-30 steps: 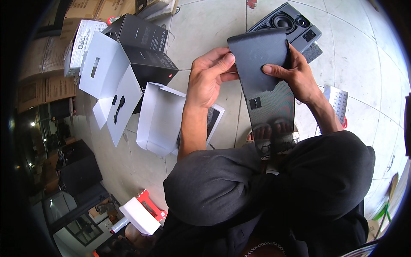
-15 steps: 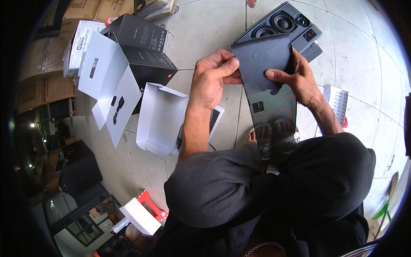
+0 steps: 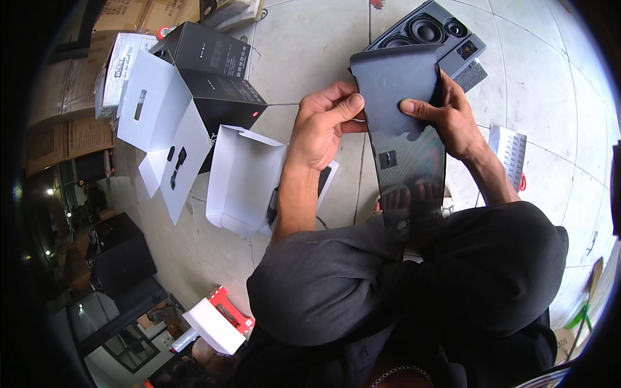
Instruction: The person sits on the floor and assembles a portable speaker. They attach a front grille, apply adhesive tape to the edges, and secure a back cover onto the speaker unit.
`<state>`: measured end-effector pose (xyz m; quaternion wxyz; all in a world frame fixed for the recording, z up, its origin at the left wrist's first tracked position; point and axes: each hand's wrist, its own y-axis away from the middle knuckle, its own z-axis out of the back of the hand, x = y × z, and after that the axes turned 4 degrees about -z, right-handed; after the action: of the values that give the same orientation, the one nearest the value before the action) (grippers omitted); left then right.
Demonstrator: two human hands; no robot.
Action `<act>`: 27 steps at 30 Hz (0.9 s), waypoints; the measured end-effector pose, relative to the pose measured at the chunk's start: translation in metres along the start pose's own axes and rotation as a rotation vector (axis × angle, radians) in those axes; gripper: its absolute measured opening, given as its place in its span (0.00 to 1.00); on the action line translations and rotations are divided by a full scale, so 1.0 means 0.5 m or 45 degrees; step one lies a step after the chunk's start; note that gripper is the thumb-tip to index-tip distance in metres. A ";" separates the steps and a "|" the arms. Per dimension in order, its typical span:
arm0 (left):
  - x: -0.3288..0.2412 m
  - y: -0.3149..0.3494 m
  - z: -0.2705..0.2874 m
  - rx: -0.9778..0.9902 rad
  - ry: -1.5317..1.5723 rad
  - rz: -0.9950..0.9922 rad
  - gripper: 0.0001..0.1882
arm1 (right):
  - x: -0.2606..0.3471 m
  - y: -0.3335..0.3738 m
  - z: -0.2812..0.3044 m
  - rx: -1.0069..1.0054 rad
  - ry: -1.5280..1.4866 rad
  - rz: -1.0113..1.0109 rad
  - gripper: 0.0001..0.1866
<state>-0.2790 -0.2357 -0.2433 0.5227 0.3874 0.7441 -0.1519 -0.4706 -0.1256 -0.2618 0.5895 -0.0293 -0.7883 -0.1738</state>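
Left hand point(image 3: 319, 126) at the panel's left edge, thumb and forefinger brought together in a pinch on the rim. Right hand point(image 3: 449, 119) on the opposite edge, thumb pressed flat on the face, the other fingers round behind. Both grips sit in the upper part.

Dark mesh panel point(image 3: 417, 158): held up between the hands, long and thin, upper edge overlapping the speaker point(image 3: 475, 50) in view, lower end running down toward the knees point(image 3: 317, 281). Small badge point(image 3: 387, 159) low on its left. Feet show through the weave. Upper part looks smooth and grey with a wavy lower border; can't say whether that is a backing layer or only light on the mesh.

Risks, as judged: a thin sheet gripped near one end could bow or crease if the hands push inward unevenly. If the left pinch slips, the panel would likely swing about the right thumb, and a corner might strike the speaker's exposed cone point(image 3: 427, 30). Hard thumb pressure could dent the mesh. Lower end hangs unsupported by either hand; a knee closing in could catch and bend it.

To the left: white tray box point(image 3: 239, 178), opened black carton point(image 3: 217, 55).
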 end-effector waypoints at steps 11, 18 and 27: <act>0.005 -0.009 -0.009 -0.096 -0.103 0.087 0.09 | -0.006 0.008 -0.002 -0.053 -0.076 -0.119 0.31; 0.015 -0.006 -0.005 -0.013 0.001 0.051 0.11 | -0.006 0.002 0.001 -0.071 -0.080 -0.068 0.30; 0.006 -0.009 -0.010 -0.031 -0.037 0.075 0.12 | 0.005 0.004 -0.003 -0.098 -0.115 -0.065 0.30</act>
<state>-0.2862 -0.2340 -0.2448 0.5424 0.4007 0.7263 -0.1330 -0.4693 -0.1244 -0.2586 0.5470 -0.0398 -0.8074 -0.2175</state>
